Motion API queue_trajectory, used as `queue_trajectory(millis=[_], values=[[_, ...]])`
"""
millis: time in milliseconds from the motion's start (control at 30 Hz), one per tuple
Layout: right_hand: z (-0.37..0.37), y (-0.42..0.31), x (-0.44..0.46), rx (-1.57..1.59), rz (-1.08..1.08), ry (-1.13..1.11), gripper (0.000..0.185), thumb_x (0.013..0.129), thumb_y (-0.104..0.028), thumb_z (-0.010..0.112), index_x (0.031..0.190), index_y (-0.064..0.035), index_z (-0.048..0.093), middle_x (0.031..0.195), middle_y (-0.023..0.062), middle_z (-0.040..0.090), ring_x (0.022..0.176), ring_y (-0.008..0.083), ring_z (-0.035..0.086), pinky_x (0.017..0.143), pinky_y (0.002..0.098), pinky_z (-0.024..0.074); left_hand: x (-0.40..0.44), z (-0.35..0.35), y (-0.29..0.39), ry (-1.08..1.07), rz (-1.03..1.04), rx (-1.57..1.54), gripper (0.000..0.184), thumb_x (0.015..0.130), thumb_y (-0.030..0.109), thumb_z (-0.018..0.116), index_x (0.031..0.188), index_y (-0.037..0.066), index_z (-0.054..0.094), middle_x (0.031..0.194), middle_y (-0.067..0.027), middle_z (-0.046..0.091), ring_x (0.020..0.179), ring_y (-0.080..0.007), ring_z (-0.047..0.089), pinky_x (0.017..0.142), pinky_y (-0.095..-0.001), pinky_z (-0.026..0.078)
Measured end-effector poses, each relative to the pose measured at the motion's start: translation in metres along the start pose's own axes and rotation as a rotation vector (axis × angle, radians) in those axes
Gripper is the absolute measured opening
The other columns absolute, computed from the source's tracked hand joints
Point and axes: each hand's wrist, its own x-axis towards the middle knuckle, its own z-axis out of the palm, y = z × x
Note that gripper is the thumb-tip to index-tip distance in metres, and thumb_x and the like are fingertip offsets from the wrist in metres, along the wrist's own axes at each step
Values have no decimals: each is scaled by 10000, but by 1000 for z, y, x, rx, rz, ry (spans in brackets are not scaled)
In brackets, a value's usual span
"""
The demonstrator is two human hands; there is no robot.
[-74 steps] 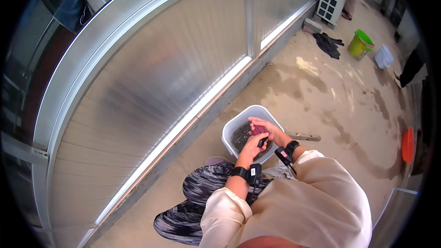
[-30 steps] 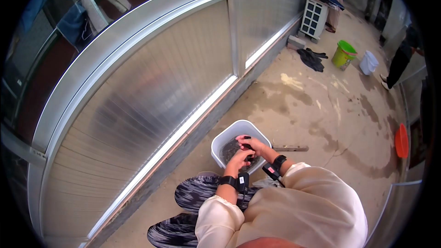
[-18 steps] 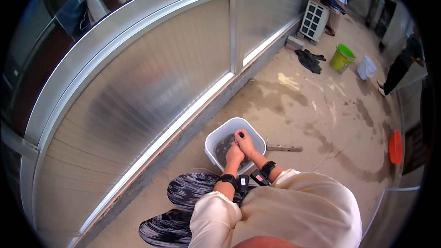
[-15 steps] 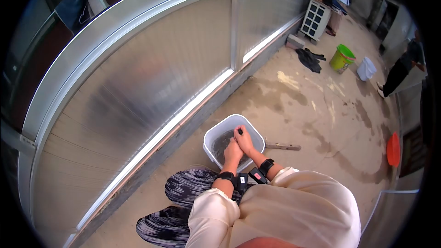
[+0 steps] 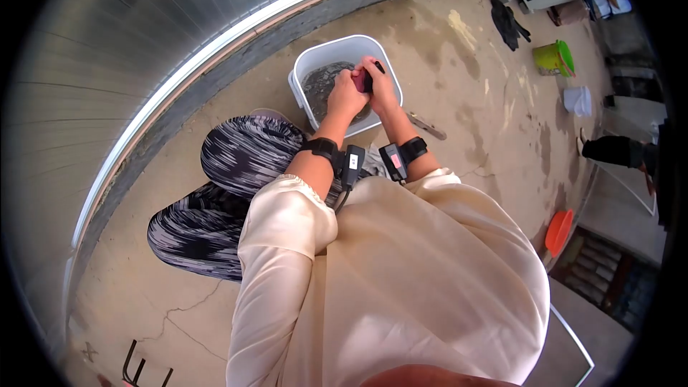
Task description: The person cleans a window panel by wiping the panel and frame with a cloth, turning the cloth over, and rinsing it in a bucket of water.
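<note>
A white bucket (image 5: pixel 393 50) with murky grey water (image 5: pixel 315 86) in it stands on the floor before my knees. Over its opening, my left hand (image 5: pixel 347 96) and my right hand (image 5: pixel 383 87) come together, fingers closed around a small dark red and black object (image 5: pixel 362 82). Its kind cannot be made out, since the fingers cover much of it. My left hand grips its near left side; the right hand wraps its right side, where a black part shows.
A flat stick (image 5: pixel 427 126) lies right of the bucket. Farther off are a dark cloth (image 5: pixel 507 25), a green bucket (image 5: pixel 550 59), a white pail (image 5: pixel 577 101), an orange basin (image 5: pixel 559 233) and a person (image 5: pixel 616 152). A panelled wall (image 5: pixel 179 21) runs along the left.
The view has tilted down and turned, so the bucket appears higher. Both hands stay together over it, and the dark red part of the held object now shows between them.
</note>
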Motion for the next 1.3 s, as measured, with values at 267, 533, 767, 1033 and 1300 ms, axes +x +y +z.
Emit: queue_trajectory(millis=[267, 533, 767, 1033, 1300], values=[[8, -11, -16, 78, -278, 168, 273, 867, -122, 558, 1104, -28, 461, 1064, 107, 558, 996, 191, 546, 876, 304, 426, 9, -21, 12, -296, -834, -1101, 820, 776, 647, 498, 1366, 138, 245, 1407, -208, 179, 1207, -479, 307, 807, -591, 445], [24, -21, -47, -57, -141, -70, 359, 850, -120, 570, 1173, -31, 441, 1163, 118, 527, 1105, 190, 488, 929, 301, 385, 20, -20, -13, 2, -427, -1302, 258, 848, 292, 573, 978, 75, 521, 783, -97, 577, 576, -214, 587, 407, -363, 476], [6, -7, -20, -125, 166, -30, 543, 830, -355, 612, 1208, -9, 433, 1099, 106, 524, 995, 175, 533, 835, 284, 452, 15, -23, -10, -438, -455, -1364, 284, 876, 299, 537, 1029, 59, 543, 923, -94, 607, 744, -199, 611, 555, -328, 521], [-7, -9, -13, -348, 67, -115, 302, 816, -298, 622, 941, -31, 556, 921, 71, 610, 794, 132, 574, 714, 264, 470, -4, -46, 21, -674, -441, -1231, 368, 866, 341, 568, 1143, 116, 477, 1050, -67, 547, 884, -191, 569, 618, -343, 527], [-7, -41, -6, -175, 210, -554, 314, 830, -222, 616, 1077, -63, 504, 1196, 157, 517, 1109, 269, 510, 960, 389, 400, 2, -32, 9, -712, -318, -1169, 318, 733, 80, 667, 1013, 60, 518, 822, -47, 554, 678, -133, 557, 478, -255, 456]])
